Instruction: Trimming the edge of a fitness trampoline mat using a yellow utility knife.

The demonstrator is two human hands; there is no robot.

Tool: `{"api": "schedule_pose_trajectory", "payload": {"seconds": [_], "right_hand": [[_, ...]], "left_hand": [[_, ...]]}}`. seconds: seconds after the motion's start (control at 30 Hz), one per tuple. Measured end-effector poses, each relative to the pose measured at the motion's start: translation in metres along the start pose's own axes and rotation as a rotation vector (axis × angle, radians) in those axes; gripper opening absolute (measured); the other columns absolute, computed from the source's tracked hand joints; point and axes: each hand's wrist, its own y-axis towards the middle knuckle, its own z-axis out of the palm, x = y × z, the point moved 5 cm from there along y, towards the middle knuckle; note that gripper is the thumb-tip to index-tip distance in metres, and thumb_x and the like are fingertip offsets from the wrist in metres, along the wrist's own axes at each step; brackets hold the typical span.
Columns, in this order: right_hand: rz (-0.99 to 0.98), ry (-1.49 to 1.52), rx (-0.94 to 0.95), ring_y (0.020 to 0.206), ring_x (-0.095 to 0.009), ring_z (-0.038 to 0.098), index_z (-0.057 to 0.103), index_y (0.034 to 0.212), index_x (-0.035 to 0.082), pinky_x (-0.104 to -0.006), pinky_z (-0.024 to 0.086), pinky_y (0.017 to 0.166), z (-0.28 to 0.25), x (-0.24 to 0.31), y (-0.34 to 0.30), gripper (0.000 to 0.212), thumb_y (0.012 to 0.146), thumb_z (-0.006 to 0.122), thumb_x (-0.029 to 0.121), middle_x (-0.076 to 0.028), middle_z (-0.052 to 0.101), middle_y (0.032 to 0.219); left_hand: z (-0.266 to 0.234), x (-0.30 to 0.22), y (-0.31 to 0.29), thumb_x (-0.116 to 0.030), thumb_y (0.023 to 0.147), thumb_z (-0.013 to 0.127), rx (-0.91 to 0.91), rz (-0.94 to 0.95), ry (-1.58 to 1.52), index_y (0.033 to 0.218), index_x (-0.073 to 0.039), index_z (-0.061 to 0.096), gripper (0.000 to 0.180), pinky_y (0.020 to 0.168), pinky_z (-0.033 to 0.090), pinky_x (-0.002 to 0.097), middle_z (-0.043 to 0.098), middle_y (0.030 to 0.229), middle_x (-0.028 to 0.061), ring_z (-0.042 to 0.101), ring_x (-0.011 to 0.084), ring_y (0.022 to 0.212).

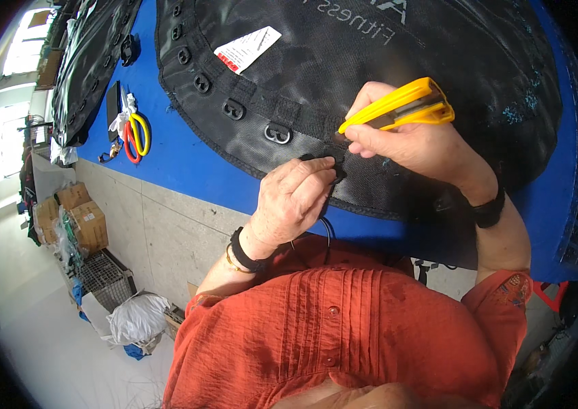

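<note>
A large round black mesh mat (371, 75) lies before me, with webbing along its edge and several black triangular rings (278, 133) sewn to it. My right hand (412, 146) is wrapped round a yellow utility knife (432, 95), its tip pointing left, low over the webbing. Whether any blade is out, I cannot make out. Just left of that tip, my left hand (294, 194) is closed on the mat's edge, fingertips pinched beside a dark ring or strap that they mostly cover. A white label with a red patch (248, 49) sits on the mat farther away.
The mat rests on a blue table (187, 160). At the left lie scissors with red and yellow handles (138, 138), a flat black object (114, 102) and another black mesh piece (95, 58). Cardboard boxes (89, 225), a crate (105, 276) and a white sack (138, 319) stand on the floor.
</note>
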Motion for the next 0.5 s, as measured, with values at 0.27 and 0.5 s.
{"api": "schedule_pose_trajectory", "payload": {"seconds": [0.27,0.5], "right_hand": [[-0.025,0.005,-0.001,0.098,-0.008,0.077,0.068,0.117,0.005,-0.0252,0.064,0.084,-0.0001,0.0009,0.0004,0.012,0.109,0.076,0.011,-0.001,0.075,0.105],[-0.021,-0.002,-0.002,0.097,-0.008,0.076,0.068,0.116,0.005,-0.0254,0.064,0.084,-0.0007,0.0004,-0.0004,0.012,0.109,0.076,0.011,-0.001,0.075,0.105]], "left_hand": [[0.0,0.0,-0.0007,0.007,0.076,0.084,0.012,-0.006,0.007,0.109,0.0,0.076,0.035,0.083,0.065,0.0393,0.081,0.119,0.015,0.079,0.0302,0.098],[0.0007,-0.0004,0.0,0.007,0.077,0.085,0.011,-0.013,0.003,0.109,0.0,0.076,0.035,0.082,0.065,0.0391,0.081,0.118,0.015,0.079,0.0301,0.097]]}}
